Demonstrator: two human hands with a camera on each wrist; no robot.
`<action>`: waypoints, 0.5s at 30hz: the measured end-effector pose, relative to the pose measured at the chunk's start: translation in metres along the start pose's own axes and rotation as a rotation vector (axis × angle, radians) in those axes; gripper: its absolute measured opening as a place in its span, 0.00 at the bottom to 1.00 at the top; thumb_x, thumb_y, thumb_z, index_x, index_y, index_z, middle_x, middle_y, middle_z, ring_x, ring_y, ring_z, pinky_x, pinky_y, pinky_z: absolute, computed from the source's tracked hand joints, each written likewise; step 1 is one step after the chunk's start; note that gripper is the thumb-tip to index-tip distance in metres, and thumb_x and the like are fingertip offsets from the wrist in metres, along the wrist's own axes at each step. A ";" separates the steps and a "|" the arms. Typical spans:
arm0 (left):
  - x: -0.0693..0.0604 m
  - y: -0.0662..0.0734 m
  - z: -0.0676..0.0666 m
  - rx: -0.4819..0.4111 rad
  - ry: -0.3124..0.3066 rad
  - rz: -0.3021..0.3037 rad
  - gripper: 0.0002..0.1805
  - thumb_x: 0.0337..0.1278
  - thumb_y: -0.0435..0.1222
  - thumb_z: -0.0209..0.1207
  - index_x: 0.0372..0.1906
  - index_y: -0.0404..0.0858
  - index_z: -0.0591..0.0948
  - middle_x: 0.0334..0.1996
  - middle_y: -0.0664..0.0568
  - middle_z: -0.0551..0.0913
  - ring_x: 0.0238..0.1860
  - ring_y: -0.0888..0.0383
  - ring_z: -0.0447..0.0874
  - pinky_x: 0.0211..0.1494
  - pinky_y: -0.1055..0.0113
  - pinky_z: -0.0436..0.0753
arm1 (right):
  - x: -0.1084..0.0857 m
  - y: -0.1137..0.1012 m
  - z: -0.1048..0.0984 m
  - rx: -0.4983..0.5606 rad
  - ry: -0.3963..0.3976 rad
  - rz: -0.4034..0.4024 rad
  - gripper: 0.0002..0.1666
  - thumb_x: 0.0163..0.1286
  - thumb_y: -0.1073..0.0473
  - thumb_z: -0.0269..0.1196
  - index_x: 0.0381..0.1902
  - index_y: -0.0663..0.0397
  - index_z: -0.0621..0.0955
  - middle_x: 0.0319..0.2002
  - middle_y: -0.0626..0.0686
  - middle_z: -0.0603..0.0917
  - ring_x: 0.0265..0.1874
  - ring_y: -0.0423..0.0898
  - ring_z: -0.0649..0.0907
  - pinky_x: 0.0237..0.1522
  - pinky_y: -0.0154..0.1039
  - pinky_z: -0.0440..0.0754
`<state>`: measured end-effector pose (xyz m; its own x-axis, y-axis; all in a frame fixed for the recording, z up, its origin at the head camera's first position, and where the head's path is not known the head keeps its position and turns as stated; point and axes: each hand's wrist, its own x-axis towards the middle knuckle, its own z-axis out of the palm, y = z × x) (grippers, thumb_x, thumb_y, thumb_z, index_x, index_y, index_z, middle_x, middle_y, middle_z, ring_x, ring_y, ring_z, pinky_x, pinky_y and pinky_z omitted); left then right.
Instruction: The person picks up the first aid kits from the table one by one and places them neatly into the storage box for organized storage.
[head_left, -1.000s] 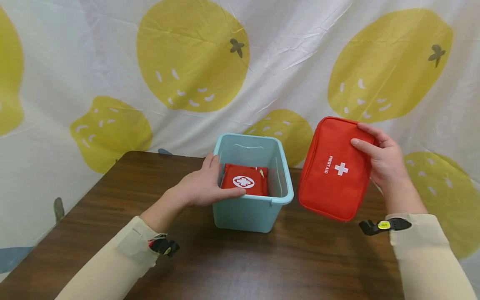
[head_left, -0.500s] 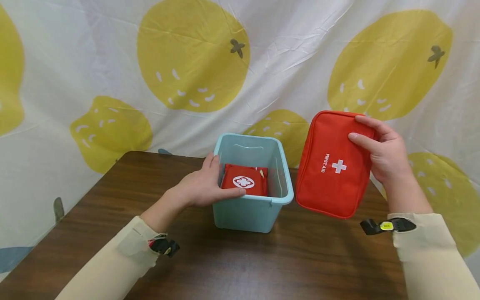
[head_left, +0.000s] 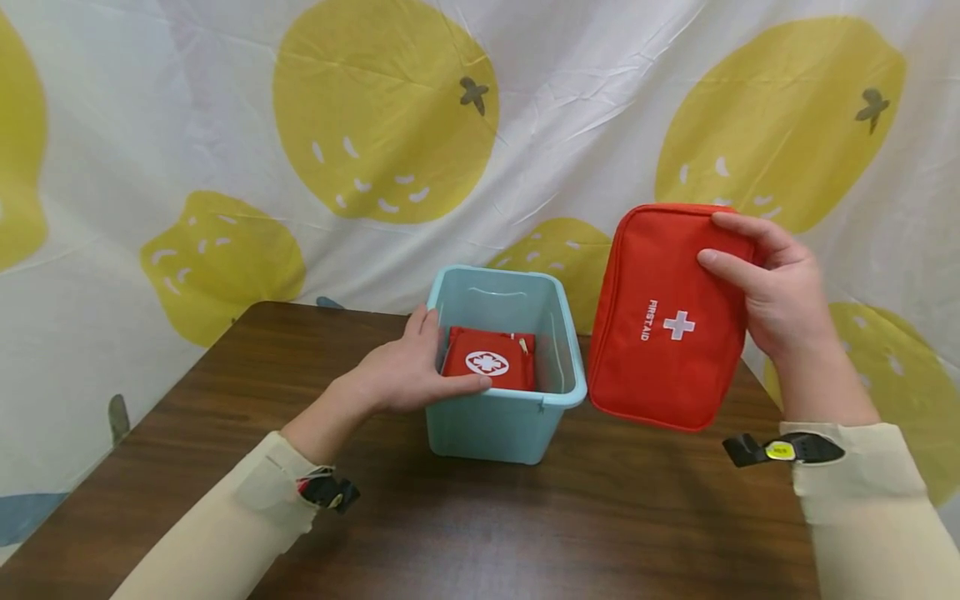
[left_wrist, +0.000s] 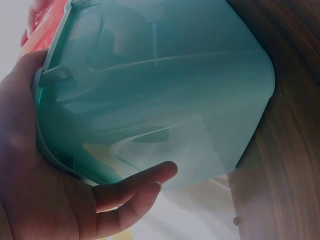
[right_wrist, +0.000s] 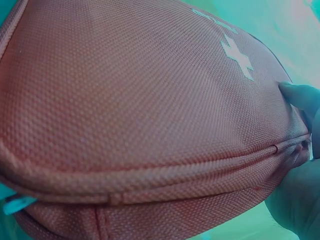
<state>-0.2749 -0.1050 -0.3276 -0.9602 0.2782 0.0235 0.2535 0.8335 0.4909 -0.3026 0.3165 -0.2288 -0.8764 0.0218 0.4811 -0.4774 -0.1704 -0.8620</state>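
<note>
My right hand grips the upper right edge of a red first aid bag, thumb on its front. The bag hangs tilted in the air, right of a light blue plastic bin. In the right wrist view the zipped bag fills most of the frame. My left hand holds the bin's near left corner, its thumb over the front rim. The left wrist view has fingers lying along the bin's outer wall. Inside the bin lies a red pouch with a white cross emblem.
The bin stands on a dark brown wooden table. Behind the table hangs a white cloth with large yellow lemon prints. A red item with a zipper pull shows behind the pouch in the bin.
My right hand has raised the first aid bag a little, and its lower left edge has come slightly closer to the bin. The left hand and the bin have stayed put.
</note>
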 end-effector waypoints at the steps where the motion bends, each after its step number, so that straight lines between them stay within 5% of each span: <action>1: 0.000 0.000 0.000 0.002 0.000 0.001 0.72 0.53 0.78 0.63 0.89 0.40 0.45 0.87 0.44 0.49 0.62 0.44 0.83 0.60 0.47 0.89 | 0.000 -0.002 0.001 0.004 0.001 -0.008 0.29 0.73 0.72 0.70 0.70 0.53 0.85 0.59 0.50 0.84 0.52 0.45 0.87 0.42 0.36 0.93; 15: 0.001 0.000 0.000 0.009 0.002 -0.002 0.72 0.52 0.78 0.63 0.88 0.41 0.46 0.86 0.45 0.52 0.61 0.44 0.83 0.58 0.48 0.90 | 0.010 -0.028 0.022 0.084 0.002 -0.050 0.29 0.72 0.74 0.71 0.69 0.56 0.85 0.61 0.53 0.85 0.55 0.48 0.87 0.43 0.38 0.93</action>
<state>-0.2758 -0.1048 -0.3277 -0.9610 0.2754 0.0241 0.2524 0.8385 0.4829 -0.2965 0.2996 -0.1968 -0.8517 0.0342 0.5229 -0.5138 -0.2507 -0.8205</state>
